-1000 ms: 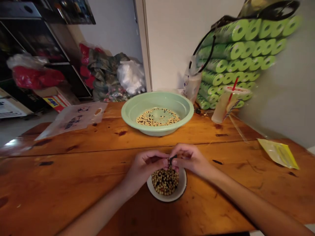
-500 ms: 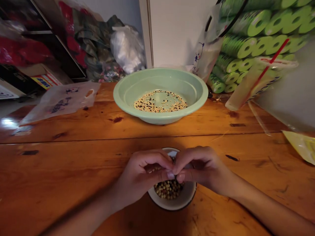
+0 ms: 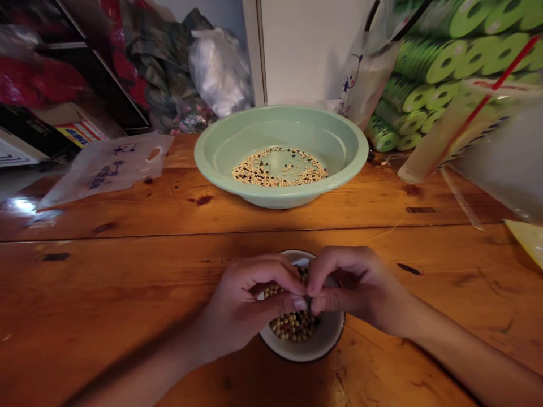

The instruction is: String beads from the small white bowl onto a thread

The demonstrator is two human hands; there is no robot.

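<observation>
As your left hand [image 3: 244,308] and right hand [image 3: 358,288] hung over the near small bowl [image 3: 328,340] of beans [image 3: 292,328], their fingertips pinched one tiny dark bit [image 3: 309,303] between them

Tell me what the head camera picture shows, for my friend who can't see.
The left hand and right hand pinch a small dark bit together over a small white bowl of beans. Behind it on the wooden table stands a big green bowl with more beans.
</observation>
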